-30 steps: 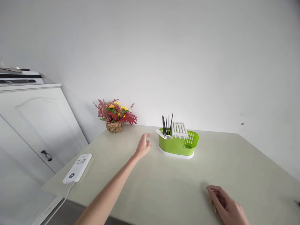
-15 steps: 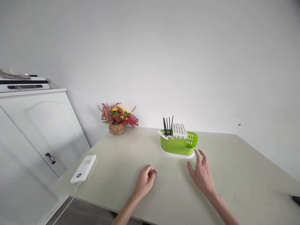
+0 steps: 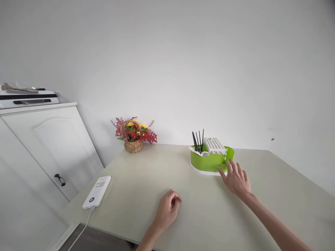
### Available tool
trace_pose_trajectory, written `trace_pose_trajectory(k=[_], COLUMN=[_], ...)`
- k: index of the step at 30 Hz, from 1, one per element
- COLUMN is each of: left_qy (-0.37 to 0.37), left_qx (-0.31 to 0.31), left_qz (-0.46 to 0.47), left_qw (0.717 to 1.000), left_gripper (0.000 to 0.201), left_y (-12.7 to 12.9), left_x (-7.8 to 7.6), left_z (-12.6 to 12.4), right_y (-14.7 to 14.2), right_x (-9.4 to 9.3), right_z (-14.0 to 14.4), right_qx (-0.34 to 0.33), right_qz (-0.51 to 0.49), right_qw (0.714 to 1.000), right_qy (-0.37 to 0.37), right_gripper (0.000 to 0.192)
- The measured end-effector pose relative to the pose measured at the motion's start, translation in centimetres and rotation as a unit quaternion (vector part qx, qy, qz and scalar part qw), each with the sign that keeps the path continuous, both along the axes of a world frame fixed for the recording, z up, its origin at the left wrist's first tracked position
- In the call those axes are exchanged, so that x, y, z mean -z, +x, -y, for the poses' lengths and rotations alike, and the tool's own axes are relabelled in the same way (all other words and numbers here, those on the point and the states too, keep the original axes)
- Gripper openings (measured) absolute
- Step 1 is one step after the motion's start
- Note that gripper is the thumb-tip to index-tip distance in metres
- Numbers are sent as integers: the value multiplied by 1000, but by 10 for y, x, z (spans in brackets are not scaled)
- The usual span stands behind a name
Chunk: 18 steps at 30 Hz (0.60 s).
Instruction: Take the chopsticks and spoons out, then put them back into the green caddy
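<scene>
A green plastic cutlery caddy [image 3: 206, 163] stands on a white base near the back of the table. Several black chopsticks [image 3: 198, 142] and white spoons [image 3: 205, 153] are in its left part, and a white slotted rack [image 3: 214, 145] sits across the top. My right hand [image 3: 236, 178] is at the caddy's right front end, fingers spread and holding nothing; whether the fingertips touch it I cannot tell. My left hand [image 3: 168, 208] hovers over or rests on the front of the table, loosely curled with nothing visible in it.
The pale table [image 3: 146, 177] meets the wall at the back. A wicker basket [image 3: 133, 146] of artificial flowers stands at its back left. A white power bank [image 3: 97, 192] with a cable lies at the left edge, beside a white cabinet [image 3: 57, 143].
My right hand has moved right and slightly farther forward. The caddy has shifted a little to the right. My left hand keeps its curled pose, and the view has tilted slightly.
</scene>
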<state>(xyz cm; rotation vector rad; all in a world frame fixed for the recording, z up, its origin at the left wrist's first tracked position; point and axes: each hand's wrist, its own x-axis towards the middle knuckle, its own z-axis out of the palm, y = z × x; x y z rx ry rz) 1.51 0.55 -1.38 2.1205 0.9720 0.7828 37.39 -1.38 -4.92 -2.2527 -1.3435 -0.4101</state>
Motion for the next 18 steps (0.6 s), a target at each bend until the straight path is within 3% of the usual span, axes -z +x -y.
trace_pose_trajectory(k=[13,18], left_qy=[6,14], left_qx=[10,11], left_qz=[7,6], left_qw=[1000,1000], left_gripper=[24,23], left_y=[1,-2], left_x=[1,1], left_z=[-1,-4], right_y=[135,154], right_x=[6,8], right_z=[47,51], right_qx=[28,44], right_qz=[-81,-122], right_qw=[995,989], right_qy=[-59,-68], right_gripper=[95,97])
